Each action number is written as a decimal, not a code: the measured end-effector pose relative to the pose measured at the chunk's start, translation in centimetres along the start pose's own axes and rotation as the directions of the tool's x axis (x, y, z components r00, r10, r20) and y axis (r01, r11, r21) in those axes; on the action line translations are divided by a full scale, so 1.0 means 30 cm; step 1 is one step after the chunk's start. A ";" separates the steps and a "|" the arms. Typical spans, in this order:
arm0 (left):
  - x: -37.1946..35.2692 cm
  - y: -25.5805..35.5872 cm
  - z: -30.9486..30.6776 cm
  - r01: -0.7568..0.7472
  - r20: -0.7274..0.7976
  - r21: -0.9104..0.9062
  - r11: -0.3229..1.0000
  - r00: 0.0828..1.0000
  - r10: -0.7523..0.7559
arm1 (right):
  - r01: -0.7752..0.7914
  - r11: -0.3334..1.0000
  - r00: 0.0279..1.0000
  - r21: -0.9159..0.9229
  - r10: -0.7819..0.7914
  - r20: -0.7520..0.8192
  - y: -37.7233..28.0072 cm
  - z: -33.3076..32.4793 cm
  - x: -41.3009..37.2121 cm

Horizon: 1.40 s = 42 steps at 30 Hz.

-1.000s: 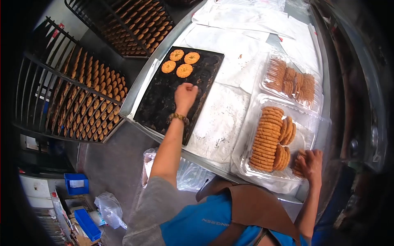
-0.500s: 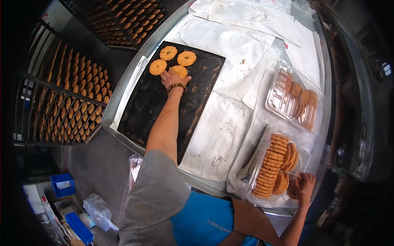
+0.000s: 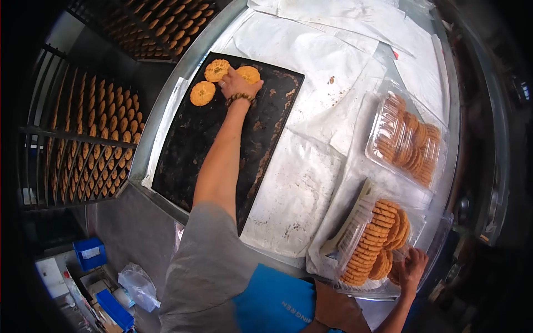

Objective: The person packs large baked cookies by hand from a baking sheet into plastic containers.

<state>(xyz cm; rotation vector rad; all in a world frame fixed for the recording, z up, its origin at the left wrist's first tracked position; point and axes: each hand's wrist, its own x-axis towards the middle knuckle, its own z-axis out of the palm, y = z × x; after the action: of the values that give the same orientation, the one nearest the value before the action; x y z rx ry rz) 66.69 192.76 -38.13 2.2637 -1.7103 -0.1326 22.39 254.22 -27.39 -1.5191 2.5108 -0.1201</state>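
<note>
A black baking tray (image 3: 183, 150) lies on the table with round golden cookies at its far end. Two, a cookie (image 3: 216, 70) and another (image 3: 202, 93), lie left of my left hand (image 3: 241, 87). The fingers of that hand curl down around a cookie (image 3: 249, 74); its palm side is hidden. My right hand (image 3: 412, 267) is closed at the right side of an open clear plastic box (image 3: 355, 250), against a cookie (image 3: 395, 273) partly covered by the fingers. Inside the box stand a long row of cookies (image 3: 369, 244) and shorter stacks beside it.
A second clear box (image 3: 383, 139) with cookies stands farther back on the right. White sheets (image 3: 300, 188) cover the metal table. Racks with trays of cookies (image 3: 105, 144) stand on the left. Blue bins (image 3: 89, 253) and a plastic bag (image 3: 139, 287) are low at left.
My left hand has moved slightly farther up the tray, from the nearest cookie to the one behind it. The nearest cookie no longer shows. My right hand stays at the box. The view has shifted a little.
</note>
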 end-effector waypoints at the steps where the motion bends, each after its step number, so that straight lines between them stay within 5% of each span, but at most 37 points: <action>1: 0.018 0.019 0.017 0.046 0.046 0.003 0.999 0.998 -0.046 | -0.017 1.000 1.000 0.009 0.017 -0.002 0.007 0.004 -0.002; 10: 0.190 0.019 0.054 0.373 0.270 -0.024 0.928 0.896 -0.353 | -0.007 0.999 1.000 -0.034 0.008 0.024 0.001 0.002 -0.007; 12: 0.267 -0.049 0.144 0.440 0.505 -0.249 0.863 0.819 -0.272 | -0.003 1.000 1.000 -0.025 0.004 0.030 -0.007 -0.007 -0.007; 14: 0.287 -0.095 0.188 0.404 0.455 -0.290 0.867 0.856 -0.246 | 0.000 1.000 1.000 -0.016 0.000 0.029 -0.005 -0.005 -0.006; 16: 0.261 -0.150 0.178 0.259 0.322 -0.564 0.784 0.943 -0.080 | -0.028 1.000 0.999 -0.011 0.028 0.032 0.006 0.006 -0.012; 19: 0.299 -0.308 0.105 0.359 0.238 -0.600 0.715 0.933 -0.269 | -0.015 0.999 1.000 -0.039 0.015 0.006 0.023 0.022 -0.024; 21: 0.439 -0.586 0.257 0.298 0.192 -0.764 0.572 0.952 -0.239 | -0.023 0.999 1.000 -0.045 0.024 0.015 0.025 0.019 -0.025; 24: 0.308 -0.549 0.039 0.467 -0.022 -0.297 0.832 0.868 -0.495 | -0.038 0.999 0.999 -0.038 0.039 0.025 0.017 0.019 -0.025; 25: 0.317 -0.551 0.012 0.470 -0.023 -0.296 0.831 0.867 -0.498 | -0.053 0.998 0.998 -0.030 0.054 0.030 0.014 0.017 -0.026; 27: 0.320 -0.550 -0.032 0.615 0.362 -0.248 0.749 0.776 -0.517 | -0.047 0.999 0.998 -0.025 0.048 0.043 0.007 0.008 -0.026; 32: 0.320 -0.548 -0.029 0.592 0.467 -0.363 0.719 0.784 -0.409 | -0.046 0.998 0.997 -0.033 0.048 0.059 0.023 0.015 -0.030; 34: 0.385 -0.599 0.062 0.440 0.243 -0.103 0.892 0.881 -0.406 | -0.047 0.997 0.998 -0.054 0.050 0.049 0.010 0.014 -0.028; 35: 0.231 -0.360 -0.170 0.534 0.286 -0.008 0.845 0.811 -0.510 | -0.050 0.997 0.997 -0.053 0.052 0.051 0.015 0.017 -0.029; 36: 0.235 -0.371 -0.157 0.533 0.287 -0.006 0.846 0.812 -0.509 | -0.055 0.997 0.997 -0.061 0.059 0.056 0.025 0.021 -0.030; 38: 0.250 -0.407 -0.116 0.312 0.267 -0.240 0.919 0.932 -0.247 | -0.065 0.996 0.996 -0.068 0.069 0.062 0.030 0.027 -0.033; 42: 0.293 -0.371 -0.124 0.279 0.259 -0.549 0.788 0.953 -0.157 | -0.058 0.996 0.997 -0.064 0.061 0.056 0.018 0.019 -0.035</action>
<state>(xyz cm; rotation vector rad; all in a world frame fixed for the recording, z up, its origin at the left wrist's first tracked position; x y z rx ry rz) 80.44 187.81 -36.91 2.0003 -1.2356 -0.8456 22.52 255.40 -27.89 -1.4469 2.5335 0.0114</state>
